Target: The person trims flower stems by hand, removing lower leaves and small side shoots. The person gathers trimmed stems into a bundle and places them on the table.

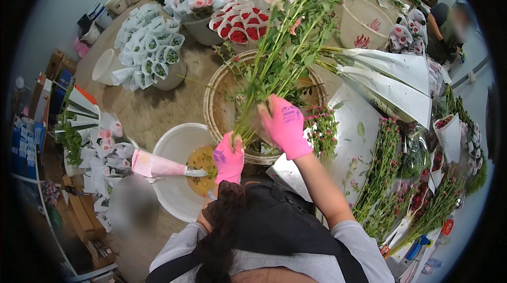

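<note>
My left hand, in a pink work glove, is closed around the lower stems of a long bunch of leafy green flower stems. Higher up, my right hand, in a matching glove, lies against the same stems with its fingers curled; its exact hold on them is blurred. The bunch leans up and away over a large round brown-stained tub, which holds loose greenery. Small pink-flowered stems lie beside my right wrist on a metal table.
A white basin with yellowish water stands at the left, a wrapped bouquet across it. Paper-wrapped bundles and cut stems cover the right side. Orange-handled scissors lie lower right. Buckets of red flowers stand beyond; a co-worker is far right.
</note>
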The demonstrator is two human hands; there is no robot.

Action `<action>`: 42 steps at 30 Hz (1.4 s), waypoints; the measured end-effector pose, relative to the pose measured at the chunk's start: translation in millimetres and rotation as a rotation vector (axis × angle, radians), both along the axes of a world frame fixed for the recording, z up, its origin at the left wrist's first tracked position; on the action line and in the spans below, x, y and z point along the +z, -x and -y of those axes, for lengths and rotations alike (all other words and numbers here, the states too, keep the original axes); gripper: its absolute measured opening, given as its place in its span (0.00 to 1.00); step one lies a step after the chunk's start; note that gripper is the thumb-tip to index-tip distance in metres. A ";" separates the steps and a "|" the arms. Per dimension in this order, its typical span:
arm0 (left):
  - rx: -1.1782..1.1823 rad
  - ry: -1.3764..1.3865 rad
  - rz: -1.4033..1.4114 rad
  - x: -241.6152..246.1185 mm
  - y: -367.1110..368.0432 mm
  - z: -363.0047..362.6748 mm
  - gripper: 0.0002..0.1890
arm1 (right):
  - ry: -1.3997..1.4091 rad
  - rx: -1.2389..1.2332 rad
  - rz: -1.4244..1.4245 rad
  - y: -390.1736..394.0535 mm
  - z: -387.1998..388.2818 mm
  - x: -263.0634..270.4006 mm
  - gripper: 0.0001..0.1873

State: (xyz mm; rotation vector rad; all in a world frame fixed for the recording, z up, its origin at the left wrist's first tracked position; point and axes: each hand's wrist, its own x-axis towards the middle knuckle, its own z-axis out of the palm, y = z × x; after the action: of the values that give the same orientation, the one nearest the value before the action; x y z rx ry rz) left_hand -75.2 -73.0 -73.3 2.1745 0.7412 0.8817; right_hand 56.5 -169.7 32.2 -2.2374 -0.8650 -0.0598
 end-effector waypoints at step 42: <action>0.028 0.671 0.346 34.0 -18.5 -14.3 0.11 | -0.678 0.084 -0.610 -12.0 -4.1 -29.7 0.31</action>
State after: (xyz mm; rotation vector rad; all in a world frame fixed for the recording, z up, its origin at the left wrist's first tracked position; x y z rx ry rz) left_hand -56.7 -58.6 -39.3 1.3846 0.7559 0.8402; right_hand 68.5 -165.7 2.5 -1.4515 -0.4928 0.3098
